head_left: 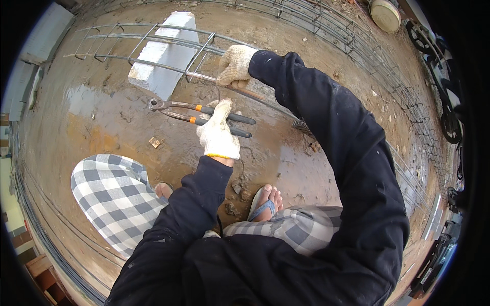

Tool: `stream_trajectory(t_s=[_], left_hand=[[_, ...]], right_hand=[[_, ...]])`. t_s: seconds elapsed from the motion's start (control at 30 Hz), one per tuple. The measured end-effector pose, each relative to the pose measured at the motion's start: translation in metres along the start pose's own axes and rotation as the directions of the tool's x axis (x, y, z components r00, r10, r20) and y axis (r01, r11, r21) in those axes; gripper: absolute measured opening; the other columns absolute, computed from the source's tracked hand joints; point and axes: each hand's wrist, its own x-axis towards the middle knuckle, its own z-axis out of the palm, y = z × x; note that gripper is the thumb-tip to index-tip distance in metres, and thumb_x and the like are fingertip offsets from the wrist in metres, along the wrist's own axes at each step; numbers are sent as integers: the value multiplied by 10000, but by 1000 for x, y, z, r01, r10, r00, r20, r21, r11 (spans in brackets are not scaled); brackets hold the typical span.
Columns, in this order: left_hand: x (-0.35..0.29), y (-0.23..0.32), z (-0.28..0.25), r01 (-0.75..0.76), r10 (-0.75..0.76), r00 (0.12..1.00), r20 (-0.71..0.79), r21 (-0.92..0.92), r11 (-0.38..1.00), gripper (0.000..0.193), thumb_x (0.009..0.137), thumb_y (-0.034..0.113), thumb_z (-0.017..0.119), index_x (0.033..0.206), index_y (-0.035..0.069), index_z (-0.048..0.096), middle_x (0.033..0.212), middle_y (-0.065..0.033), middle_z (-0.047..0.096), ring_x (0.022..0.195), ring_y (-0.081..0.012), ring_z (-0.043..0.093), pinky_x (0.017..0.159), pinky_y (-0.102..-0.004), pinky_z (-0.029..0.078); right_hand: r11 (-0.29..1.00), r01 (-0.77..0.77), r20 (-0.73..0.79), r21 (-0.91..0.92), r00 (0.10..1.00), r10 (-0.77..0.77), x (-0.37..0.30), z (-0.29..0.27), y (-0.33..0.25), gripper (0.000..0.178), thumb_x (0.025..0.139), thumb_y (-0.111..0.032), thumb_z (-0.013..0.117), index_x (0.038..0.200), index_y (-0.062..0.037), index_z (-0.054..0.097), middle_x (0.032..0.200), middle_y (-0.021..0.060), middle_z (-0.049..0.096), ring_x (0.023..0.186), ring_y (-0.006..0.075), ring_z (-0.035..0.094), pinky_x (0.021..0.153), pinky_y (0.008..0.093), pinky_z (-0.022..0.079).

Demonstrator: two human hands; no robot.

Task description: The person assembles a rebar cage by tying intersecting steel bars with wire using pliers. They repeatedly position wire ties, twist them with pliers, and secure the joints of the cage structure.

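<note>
My left hand [219, 135], in a white knit glove with a yellow cuff edge, is wrapped around a pair of pincers [241, 118]. Their dark handles carry orange bands, and the metal jaws point left over the mud. Just above, my right hand [236, 65], also gloved, is closed on a rebar cage [205, 77] of long steel bars and bent stirrups. Its fingertips are partly hidden behind the bars. A thin dark wire seems to hang between the two hands; its ends cannot be made out. Under the cage's left part, a white block [166, 55] props it above the ground.
Another long rebar cage [352, 38] curves along the far and right side. Wet, muddy ground [127, 122] lies around my sandalled feet. A round pale bucket [385, 16] stands at the far right, near dark wheels [450, 115]. Pale blocks [48, 35] are stacked at the far left.
</note>
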Motion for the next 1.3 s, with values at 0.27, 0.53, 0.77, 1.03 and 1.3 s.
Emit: stream_trajectory(t_s=[0.27, 0.53, 0.77, 1.03, 1.3], left_hand=[[43, -2, 21, 41, -48, 997, 63, 108, 993, 216, 906, 191, 644, 1054, 36, 620, 852, -88, 660, 617, -294, 678, 458, -374, 502], [36, 1, 13, -153, 135, 986, 102, 203, 967, 210, 826, 110, 692, 983, 3, 602, 796, -115, 644, 544, -300, 664, 374, -363, 480], [46, 4, 11, -149, 120, 984, 129, 246, 958, 227, 824, 109, 695, 986, -16, 597, 774, -136, 648, 510, -320, 660, 361, -359, 470], [48, 11, 11, -99, 56, 983, 176, 246, 964, 238, 840, 118, 691, 979, -51, 599, 784, -149, 637, 541, -326, 675, 362, -331, 470], [69, -5, 3, -100, 58, 984, 167, 258, 961, 324, 838, 158, 703, 1094, -7, 590, 829, -119, 609, 563, -287, 668, 388, -316, 437]], right_hand=[[877, 335, 212, -344, 938, -276, 71, 0, 54, 274, 625, -134, 767, 891, -169, 709, 957, 33, 692, 856, 292, 661, 701, 401, 536], [402, 555, 376, -728, 814, -443, 58, -8, 22, 234, 683, -291, 772, 846, -125, 749, 810, 103, 715, 746, 271, 684, 675, 362, 540], [866, -171, 132, -470, 957, 260, 45, -8, 1, 314, 681, -379, 799, 732, -74, 748, 617, 63, 657, 554, 169, 629, 523, 305, 493], [926, 327, 210, -189, 934, -288, 11, -23, 3, 220, 761, -282, 738, 737, -63, 734, 594, 44, 629, 497, 144, 581, 472, 301, 471], [802, -113, 181, -586, 947, 265, -123, -48, 55, 319, 704, -70, 756, 1020, -117, 765, 924, 101, 740, 837, 239, 702, 707, 356, 535]])
